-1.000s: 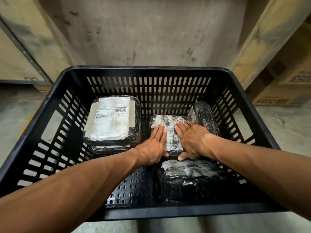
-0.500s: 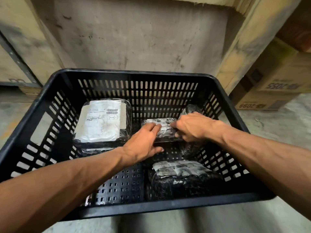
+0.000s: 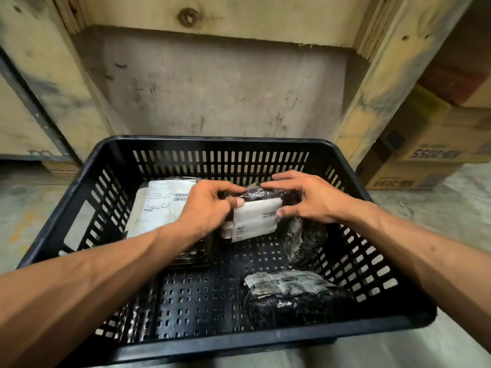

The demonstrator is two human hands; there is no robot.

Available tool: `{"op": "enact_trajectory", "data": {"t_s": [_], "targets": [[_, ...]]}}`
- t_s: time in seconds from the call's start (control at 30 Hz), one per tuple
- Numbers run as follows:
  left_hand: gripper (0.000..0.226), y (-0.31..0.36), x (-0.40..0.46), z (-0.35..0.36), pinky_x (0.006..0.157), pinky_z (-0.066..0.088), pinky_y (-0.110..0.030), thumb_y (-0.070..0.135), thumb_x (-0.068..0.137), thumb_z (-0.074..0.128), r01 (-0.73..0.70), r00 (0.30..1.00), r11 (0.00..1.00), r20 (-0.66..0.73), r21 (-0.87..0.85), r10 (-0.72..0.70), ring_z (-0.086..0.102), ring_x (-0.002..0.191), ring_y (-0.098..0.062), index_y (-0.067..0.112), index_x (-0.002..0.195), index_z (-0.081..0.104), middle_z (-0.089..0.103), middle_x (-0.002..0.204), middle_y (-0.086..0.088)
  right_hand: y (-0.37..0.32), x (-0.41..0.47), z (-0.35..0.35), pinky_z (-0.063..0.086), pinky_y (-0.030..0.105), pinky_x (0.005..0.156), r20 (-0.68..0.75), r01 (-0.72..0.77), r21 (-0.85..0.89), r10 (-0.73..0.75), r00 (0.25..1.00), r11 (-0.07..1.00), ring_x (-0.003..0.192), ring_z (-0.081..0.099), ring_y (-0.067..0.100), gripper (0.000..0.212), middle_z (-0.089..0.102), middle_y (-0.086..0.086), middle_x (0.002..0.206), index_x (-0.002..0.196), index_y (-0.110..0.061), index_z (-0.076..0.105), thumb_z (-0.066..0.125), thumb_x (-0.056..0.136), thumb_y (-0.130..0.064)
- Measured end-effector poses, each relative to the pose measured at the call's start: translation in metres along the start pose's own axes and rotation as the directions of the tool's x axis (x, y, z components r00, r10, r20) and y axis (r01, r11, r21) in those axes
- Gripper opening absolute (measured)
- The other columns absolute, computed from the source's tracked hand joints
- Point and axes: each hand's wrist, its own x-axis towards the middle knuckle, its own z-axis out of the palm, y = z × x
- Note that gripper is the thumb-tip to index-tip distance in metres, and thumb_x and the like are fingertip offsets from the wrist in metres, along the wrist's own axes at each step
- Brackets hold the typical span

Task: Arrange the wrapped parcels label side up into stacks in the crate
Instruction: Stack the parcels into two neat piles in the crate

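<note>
A black slatted crate (image 3: pixel 218 146) stands on the floor in front of me. Both hands hold a small wrapped parcel (image 3: pixel 252 219) above the crate floor, tilted so its white label faces me. My left hand (image 3: pixel 210 205) grips its left end and my right hand (image 3: pixel 310 200) its right end. At the back left a stack of parcels (image 3: pixel 159 205) lies with a large white label up. A dark parcel (image 3: pixel 305 235) leans against the right wall, partly hidden behind the held one. Another wrapped parcel (image 3: pixel 289 296) lies at the front right.
A wooden pallet frame (image 3: pixel 372 96) and a grey wall rise behind the crate. Cardboard boxes (image 3: pixel 425 155) are stacked to the right on the concrete floor. The crate's perforated bottom (image 3: pixel 207 293) shows bare at the front middle.
Both hands went from pressing flat on the small parcel to gripping it, lifting it and turning it so its white label shows. The camera view tilted upward.
</note>
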Motion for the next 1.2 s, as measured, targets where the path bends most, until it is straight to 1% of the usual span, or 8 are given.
{"op": "enact_trajectory", "data": {"t_s": [0.23, 0.37, 0.5, 0.6, 0.77, 0.97, 1.07, 1.2], "targets": [[0.030, 0.044, 0.000, -0.047, 0.056, 0.051, -0.010, -0.001, 0.080, 0.083, -0.089, 0.994, 0.987, 0.054, -0.132, 0.097, 0.069, 0.063, 0.003, 0.028, 0.070, 0.082, 0.079, 0.072, 0.006, -0.023, -0.012, 0.001, 0.041, 0.051, 0.117, -0.205, 0.158, 0.479, -0.065, 0.977, 0.863, 0.137, 0.050, 0.017, 0.060, 0.052, -0.007, 0.147, 0.141, -0.041, 0.053, 0.081, 0.090, -0.025], [0.021, 0.058, -0.011, -0.060, 0.074, 0.055, -0.015, 0.011, 0.080, 0.085, -0.132, 0.977, 0.982, 0.149, -0.137, 0.153, 0.073, 0.086, -0.002, 0.024, 0.096, 0.082, 0.081, 0.094, 0.005, -0.028, -0.020, 0.003, 0.051, 0.040, 0.109, -0.316, 0.207, 0.558, -0.024, 0.948, 0.804, 0.127, 0.059, 0.009, 0.051, 0.061, -0.015, 0.136, 0.137, -0.034, 0.059, 0.078, 0.092, -0.020], [0.082, 0.059, -0.022, -0.059, 0.093, 0.049, -0.008, 0.015, 0.075, 0.091, -0.198, 0.936, 0.976, 0.279, -0.090, 0.215, 0.063, 0.117, 0.007, 0.044, 0.142, 0.055, 0.068, 0.126, 0.029, -0.037, -0.027, 0.000, 0.061, 0.033, 0.092, -0.419, 0.252, 0.637, 0.053, 0.907, 0.729, 0.117, 0.069, 0.008, 0.048, 0.068, -0.017, 0.129, 0.137, -0.041, 0.060, 0.077, 0.092, -0.031], [0.092, 0.056, -0.025, -0.056, 0.090, 0.057, -0.019, 0.012, 0.074, 0.091, -0.172, 0.953, 0.969, 0.219, -0.177, 0.209, 0.067, 0.114, 0.001, 0.049, 0.146, 0.047, 0.067, 0.122, 0.034, -0.049, -0.023, -0.006, 0.065, 0.039, 0.082, -0.427, 0.253, 0.710, 0.115, 0.897, 0.657, 0.110, 0.074, 0.020, 0.049, 0.073, -0.013, 0.122, 0.134, -0.045, 0.059, 0.079, 0.089, -0.041], [0.082, 0.060, -0.024, -0.069, 0.080, 0.059, -0.019, 0.000, 0.071, 0.090, -0.218, 0.970, 0.950, 0.058, -0.222, 0.236, 0.072, 0.101, -0.002, 0.039, 0.137, 0.059, 0.074, 0.111, 0.021, -0.061, -0.017, -0.007, 0.045, 0.056, 0.113, -0.387, 0.231, 0.714, 0.098, 0.917, 0.661, 0.142, 0.050, 0.022, 0.076, 0.058, -0.004, 0.147, 0.138, -0.064, 0.037, 0.084, 0.080, -0.052], [0.079, 0.064, -0.027, -0.083, 0.071, 0.061, -0.025, 0.000, 0.074, 0.087, -0.181, 0.983, 0.928, -0.097, -0.327, 0.158, 0.074, 0.093, -0.002, 0.043, 0.135, 0.060, 0.068, 0.120, -0.001, -0.075, -0.019, 0.027, 0.049, 0.015, 0.101, -0.316, 0.232, 0.717, 0.011, 0.949, 0.657, 0.129, 0.052, -0.012, 0.100, 0.041, -0.046, 0.139, 0.139, -0.078, 0.010, 0.085, 0.084, -0.041], [0.091, 0.061, -0.032, -0.085, 0.078, 0.059, -0.018, 0.007, 0.083, 0.083, -0.152, 0.988, 0.931, -0.038, -0.332, 0.148, 0.070, 0.107, 0.003, 0.040, 0.154, 0.039, 0.068, 0.127, 0.018, -0.085, -0.019, 0.036, 0.064, 0.034, 0.080, -0.332, 0.252, 0.779, 0.036, 0.943, 0.574, 0.122, 0.066, 0.005, 0.097, 0.044, -0.043, 0.142, 0.150, -0.069, 0.009, 0.077, 0.094, -0.029], [0.141, 0.049, -0.042, -0.070, 0.093, 0.053, -0.015, 0.021, 0.077, 0.090, -0.003, 0.989, 0.980, 0.146, -0.201, 0.033, 0.062, 0.120, 0.005, 0.033, 0.155, -0.026, 0.067, 0.130, 0.026, -0.084, -0.020, 0.046, 0.063, 0.052, 0.086, -0.289, 0.211, 0.831, 0.075, 0.954, 0.516, 0.120, 0.070, 0.015, 0.084, 0.050, -0.048, 0.132, 0.144, -0.076, 0.015, 0.069, 0.098, -0.031]]}}
